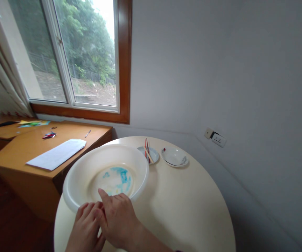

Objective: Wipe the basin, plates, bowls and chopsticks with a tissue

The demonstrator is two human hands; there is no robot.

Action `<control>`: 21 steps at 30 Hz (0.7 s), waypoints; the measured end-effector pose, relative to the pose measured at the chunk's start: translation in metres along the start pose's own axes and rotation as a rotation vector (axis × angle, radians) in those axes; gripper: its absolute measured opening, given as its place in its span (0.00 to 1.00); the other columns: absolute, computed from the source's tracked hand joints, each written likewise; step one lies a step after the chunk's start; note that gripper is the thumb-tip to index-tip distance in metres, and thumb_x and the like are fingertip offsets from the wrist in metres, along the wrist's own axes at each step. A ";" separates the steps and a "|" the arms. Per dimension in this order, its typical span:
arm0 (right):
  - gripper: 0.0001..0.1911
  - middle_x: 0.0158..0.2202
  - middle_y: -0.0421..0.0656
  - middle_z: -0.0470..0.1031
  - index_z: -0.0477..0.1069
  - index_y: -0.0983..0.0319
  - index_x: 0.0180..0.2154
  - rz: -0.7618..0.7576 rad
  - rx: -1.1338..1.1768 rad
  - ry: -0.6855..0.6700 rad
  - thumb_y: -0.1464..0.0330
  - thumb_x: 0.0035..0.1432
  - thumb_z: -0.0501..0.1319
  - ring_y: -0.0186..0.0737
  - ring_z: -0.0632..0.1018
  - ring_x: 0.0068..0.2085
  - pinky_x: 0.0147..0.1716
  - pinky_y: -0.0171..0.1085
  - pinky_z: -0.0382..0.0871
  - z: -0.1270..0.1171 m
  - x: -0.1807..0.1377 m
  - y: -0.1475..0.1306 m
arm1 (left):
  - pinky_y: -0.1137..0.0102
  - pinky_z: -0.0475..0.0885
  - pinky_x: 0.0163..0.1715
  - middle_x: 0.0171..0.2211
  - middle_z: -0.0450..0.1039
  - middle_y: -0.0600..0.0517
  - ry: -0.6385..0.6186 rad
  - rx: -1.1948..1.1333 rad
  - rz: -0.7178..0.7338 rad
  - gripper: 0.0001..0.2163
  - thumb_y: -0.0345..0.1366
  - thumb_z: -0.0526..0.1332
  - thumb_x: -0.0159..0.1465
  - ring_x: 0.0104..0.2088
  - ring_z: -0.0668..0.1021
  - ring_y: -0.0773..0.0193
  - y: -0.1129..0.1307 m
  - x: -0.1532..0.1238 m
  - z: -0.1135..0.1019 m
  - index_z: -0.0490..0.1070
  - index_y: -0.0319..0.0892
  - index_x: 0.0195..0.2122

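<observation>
A large white basin with a blue picture on its bottom stands on a round cream table. My left hand and my right hand meet at the basin's near rim, fingers curled and pressed together. The right hand lies partly over the left. Whether they hold anything is hidden. Behind the basin sits a small dish with several thin coloured sticks in it. An empty white dish lies to its right.
A wooden desk stands left of the table, with a white sheet, a pen and small coloured items. A window is above it. A wall socket is at the right.
</observation>
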State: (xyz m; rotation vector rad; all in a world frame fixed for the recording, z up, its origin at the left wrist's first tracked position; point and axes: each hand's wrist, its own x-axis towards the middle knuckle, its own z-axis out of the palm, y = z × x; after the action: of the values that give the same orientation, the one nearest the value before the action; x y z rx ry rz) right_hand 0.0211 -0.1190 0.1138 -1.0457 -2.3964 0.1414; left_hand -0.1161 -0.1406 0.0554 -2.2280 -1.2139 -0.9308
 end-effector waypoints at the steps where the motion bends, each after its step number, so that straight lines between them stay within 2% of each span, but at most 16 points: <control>1: 0.23 0.34 0.48 0.77 0.55 0.66 0.55 -0.005 -0.005 0.010 0.64 0.61 0.48 0.46 0.77 0.34 0.37 0.45 0.68 0.000 0.000 0.000 | 0.55 0.62 0.43 0.35 0.71 0.45 0.004 -0.005 -0.002 0.13 0.28 0.52 0.51 0.38 0.71 0.54 0.000 0.000 0.000 0.65 0.41 0.38; 21: 0.21 0.32 0.45 0.77 0.56 0.66 0.54 -0.029 -0.075 0.052 0.64 0.62 0.47 0.44 0.77 0.31 0.33 0.43 0.68 0.005 -0.003 0.001 | 0.54 0.62 0.43 0.35 0.70 0.45 0.006 -0.039 -0.026 0.11 0.27 0.52 0.52 0.38 0.70 0.54 0.003 0.001 0.001 0.64 0.41 0.37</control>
State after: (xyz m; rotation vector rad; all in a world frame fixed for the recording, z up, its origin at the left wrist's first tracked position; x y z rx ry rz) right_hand 0.0214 -0.1196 0.1077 -1.0342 -2.3847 0.0143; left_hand -0.1128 -0.1412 0.0552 -2.2432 -1.2348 -0.9781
